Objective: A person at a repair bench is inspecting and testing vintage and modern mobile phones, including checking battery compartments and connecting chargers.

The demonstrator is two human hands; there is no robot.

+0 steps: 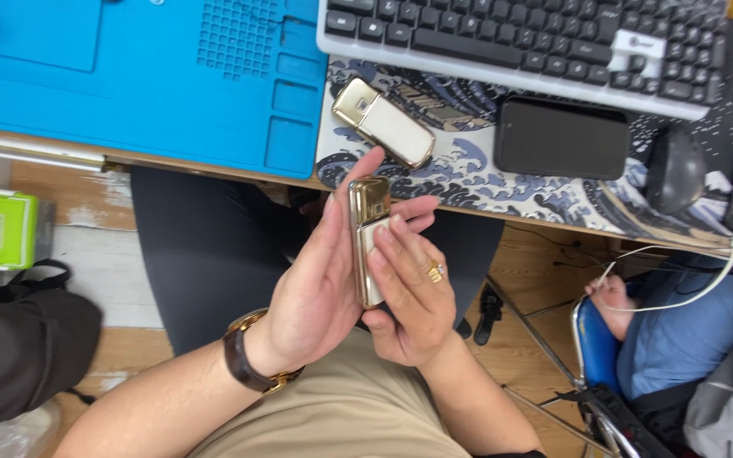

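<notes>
Holding a slim gold phone [369, 240] upright between them, the left hand [320, 288] cups its back while the right hand [409, 293] pinches its edges, above the lap just off the desk [545, 222]; it looks rigid, smooth and slippery, so best gripped by the long sides. A second gold phone [383, 123] lies on the desk.

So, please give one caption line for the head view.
Both hands, left hand and right hand, hold a gold phone below the desk edge.
</notes>
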